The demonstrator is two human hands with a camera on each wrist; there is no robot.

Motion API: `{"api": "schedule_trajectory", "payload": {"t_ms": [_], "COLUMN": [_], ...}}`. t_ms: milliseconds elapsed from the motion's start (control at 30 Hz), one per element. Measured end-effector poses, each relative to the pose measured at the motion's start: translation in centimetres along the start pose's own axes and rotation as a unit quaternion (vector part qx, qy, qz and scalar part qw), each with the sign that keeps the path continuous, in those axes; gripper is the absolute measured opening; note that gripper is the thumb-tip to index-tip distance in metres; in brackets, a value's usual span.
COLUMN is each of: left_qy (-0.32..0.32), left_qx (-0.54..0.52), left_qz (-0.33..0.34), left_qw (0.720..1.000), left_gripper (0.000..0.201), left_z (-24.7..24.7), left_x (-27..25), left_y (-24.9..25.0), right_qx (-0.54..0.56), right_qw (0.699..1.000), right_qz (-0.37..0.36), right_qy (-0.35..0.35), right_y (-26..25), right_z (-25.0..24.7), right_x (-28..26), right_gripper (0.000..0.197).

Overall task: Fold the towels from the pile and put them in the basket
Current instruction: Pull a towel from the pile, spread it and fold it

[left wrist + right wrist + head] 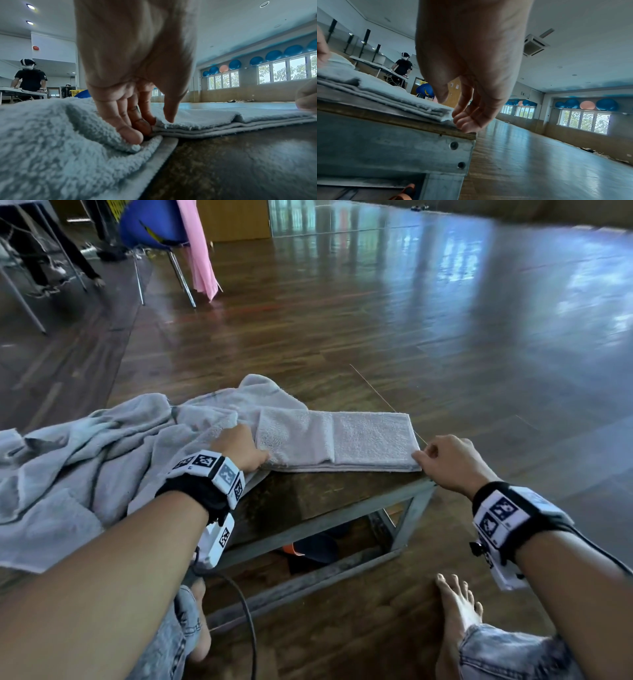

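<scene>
A grey folded towel [337, 440] lies flat on the low wooden table [308, 501], reaching its right end. My left hand [263, 457] pinches the towel's left end, thumb on top and fingers [135, 134] tucked at the layered edge [197, 129]. A heap of unfolded grey towels [85, 457] spreads to the left of that hand and hangs over the table's near side. My right hand [419, 455] hovers at the towel's near right corner [443, 116], its fingers [464, 124] loosely curled beside it and thumb lifted clear. No basket shows near me.
The table's metal frame [411, 515] has an orange and dark object [301, 547] under it. My bare feet [459, 604] and a black cable [248, 621] are on the wooden floor in front. A blue chair [154, 227] and pink cloth [202, 251] stand far left.
</scene>
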State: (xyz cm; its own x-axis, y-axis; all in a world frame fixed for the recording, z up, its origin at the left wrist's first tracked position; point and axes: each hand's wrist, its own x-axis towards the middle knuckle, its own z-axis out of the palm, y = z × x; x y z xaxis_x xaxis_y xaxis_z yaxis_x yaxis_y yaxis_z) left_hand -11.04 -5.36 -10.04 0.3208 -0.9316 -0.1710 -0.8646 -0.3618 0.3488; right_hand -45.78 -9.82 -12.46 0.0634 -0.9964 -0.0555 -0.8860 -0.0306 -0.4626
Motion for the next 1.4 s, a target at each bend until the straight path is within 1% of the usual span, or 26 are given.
{"api": "schedule_trajectory", "payload": {"t_ms": [67,167,267,367,433,500,600,633,700,767,800,867,900,933,1000,1067,1100,1167,1233,1267,1300,1333,1367,1400], "left_qy": [-0.004,-0.002,0.025,0.032,0.023,0.015,0.016,0.016,0.010,0.001,0.003,0.009,0.003,-0.010,-0.030,-0.044,-0.049,-0.069,-0.115,-0.135,-0.145,-0.141,-0.118,-0.077], "left_qx": [-0.004,-0.014,-0.036,-0.040,-0.041,-0.045,-0.043,-0.040,-0.039,-0.021,-0.005,0.014,0.013,0.006,-0.010,-0.019,-0.026,-0.062,-0.101,-0.090,-0.052,0.003,0.064,0.115], "left_qz": [-0.010,-0.015,-0.033,-0.039,-0.043,-0.049,-0.059,-0.061,-0.055,-0.047,-0.045,-0.038,-0.038,-0.038,-0.047,-0.054,-0.058,-0.074,-0.103,-0.109,-0.104,-0.090,-0.070,-0.043], "left_qw": [1.000,1.000,0.998,0.998,0.998,0.998,0.997,0.997,0.998,0.999,0.999,0.999,0.999,0.999,0.998,0.997,0.997,0.993,0.983,0.981,0.983,0.986,0.989,0.989], "left_gripper": [0.030,0.021,0.036,0.022,0.019,0.023,0.041,0.045,0.042,0.038,0.041,0.046,0.046,0.045,0.046,0.045,0.040,0.024,0.020,0.020,0.019,0.019,0.019,0.023], "left_z": [0.0,-0.5,-1.5,-2.2,-2.1,-1.8,-1.3,-1.2,-0.7,-0.1,0.2,0.5,0.5,0.4,0.2,0.0,-0.2,-0.8,-1.7,-2.2,-2.6,-2.8,-2.7,-2.4], "left_x": [0.0,0.1,0.3,0.4,0.2,-0.1,-0.1,0.0,0.1,0.2,0.2,0.3,0.3,0.3,0.4,0.6,0.6,0.5,0.2,-0.2,-0.5,-0.9,-1.4,-1.7], "left_y": [0.1,0.0,-0.3,-0.7,-0.7,-0.6,-0.6,-0.7,-0.8,-0.8,-0.8,-0.8,-0.8,-0.8,-0.9,-1.1,-0.9,-0.6,-0.1,0.2,0.5,0.8,1.1,1.5], "right_qx": [-0.007,-0.001,-0.005,0.007,0.012,-0.015,-0.076,-0.086,-0.091,-0.075,-0.068,-0.085,-0.103,-0.115,-0.105,-0.082,-0.075,-0.085,-0.104,-0.112,-0.125,-0.149,-0.174,-0.189], "right_qw": [1.000,0.998,0.997,0.995,0.995,0.994,0.991,0.991,0.993,0.995,0.994,0.983,0.976,0.971,0.972,0.978,0.979,0.980,0.979,0.978,0.977,0.975,0.973,0.972], "right_qz": [0.022,0.057,0.083,0.097,0.104,0.109,0.109,0.103,0.070,-0.004,-0.055,-0.157,-0.191,-0.210,-0.210,-0.192,-0.185,-0.177,-0.159,-0.145,-0.131,-0.122,-0.120,-0.125], "right_qy": [-0.002,0.005,0.010,0.009,-0.005,-0.024,-0.015,0.000,0.040,0.066,0.066,0.039,0.017,-0.001,-0.018,-0.023,-0.027,-0.041,-0.075,-0.096,-0.110,-0.109,-0.093,-0.061], "right_y": [-0.7,-1.4,-1.7,-1.9,-1.9,-2.0,-2.2,-2.3,-2.5,-2.5,-2.5,-2.6,-2.7,-2.7,-2.8,-2.9,-2.9,-3.0,-3.2,-3.4,-3.6,-3.9,-4.3,-4.6], "right_z": [0.3,0.4,-0.3,-1.3,-1.5,-1.1,0.0,0.2,0.8,1.5,1.8,2.7,3.2,3.6,4.0,3.9,3.9,3.6,3.0,2.7,2.4,2.2,2.0,2.0], "right_x": [-0.1,-0.2,-0.1,0.3,0.3,0.1,0.0,0.1,0.2,0.2,0.1,-0.1,-0.1,0.0,0.3,0.7,0.8,1.1,1.4,1.5,1.6,1.6,1.4,1.1], "right_gripper": [0.041,0.038,0.029,0.024,0.022,0.020,0.020,0.020,0.027,0.038,0.040,0.037,0.034,0.030,0.028,0.032,0.033,0.035,0.041,0.046,0.050,0.051,0.048,0.045]}}
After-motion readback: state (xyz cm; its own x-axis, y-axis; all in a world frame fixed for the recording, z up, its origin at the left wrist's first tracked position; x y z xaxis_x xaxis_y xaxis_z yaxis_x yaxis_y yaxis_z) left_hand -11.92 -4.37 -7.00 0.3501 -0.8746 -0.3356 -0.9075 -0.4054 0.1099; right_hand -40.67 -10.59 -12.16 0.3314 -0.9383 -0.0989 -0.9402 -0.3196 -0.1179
